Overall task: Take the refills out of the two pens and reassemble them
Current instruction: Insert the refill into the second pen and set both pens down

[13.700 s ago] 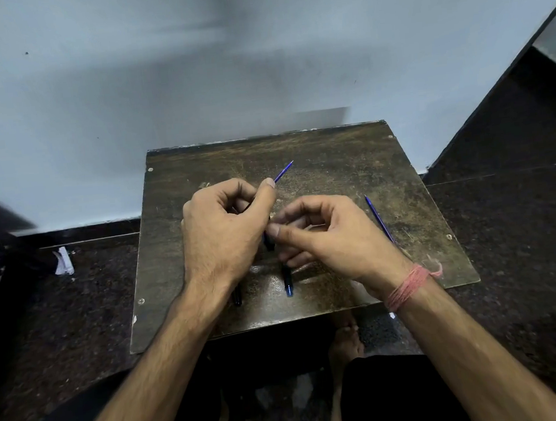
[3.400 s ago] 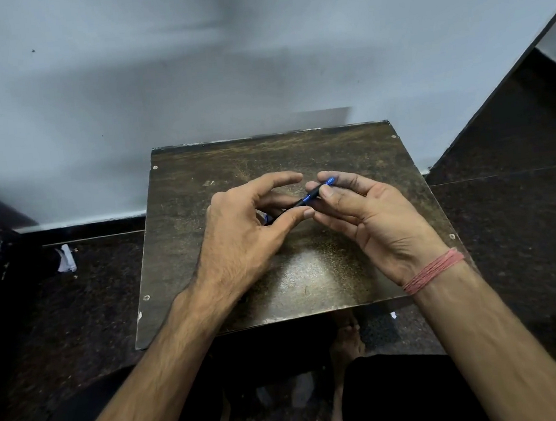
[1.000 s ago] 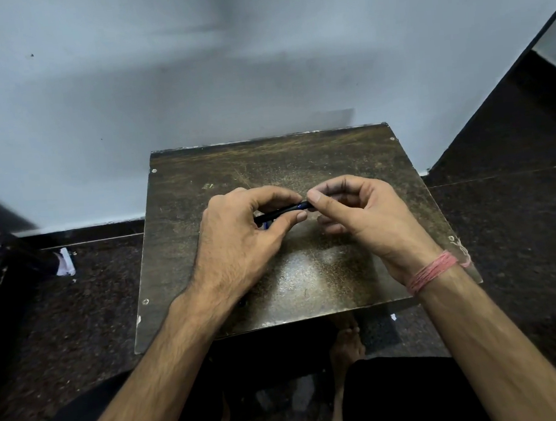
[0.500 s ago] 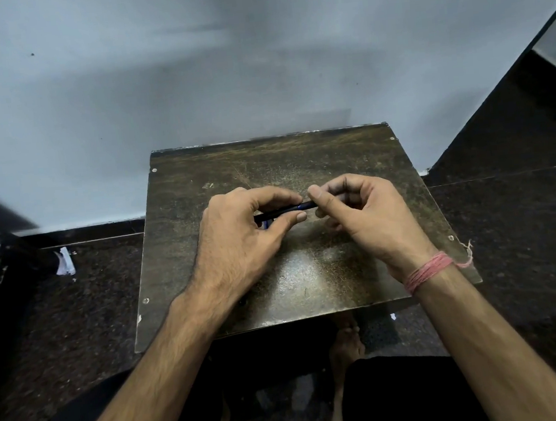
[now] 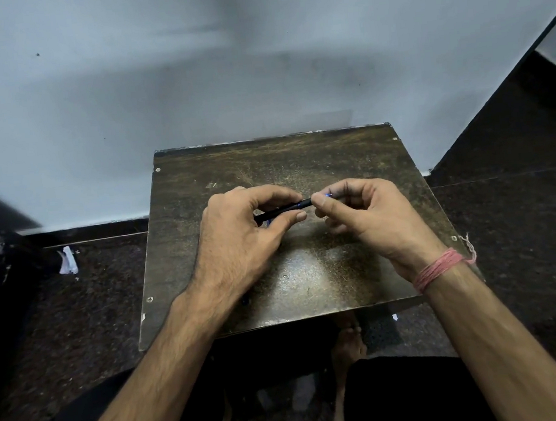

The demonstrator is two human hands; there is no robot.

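Pen barrel (image 5: 283, 210) is pinched by left hand (image 5: 239, 244) above table (image 5: 299, 160) centre, long axis left-right; tip piece (image 5: 328, 196), w/ blue showing, is pinched by right hand (image 5: 372, 215) at barrel's right end.

Right hand (image 5: 368, 215) now slightly off the pen (image 5: 283, 210), blue tip exposed.

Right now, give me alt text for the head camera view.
Two bare hands hold a dark pen above a worn brown board: the left hand grips the barrel, the right hand pinches its blue tip end. A pink thread band circles the right wrist.
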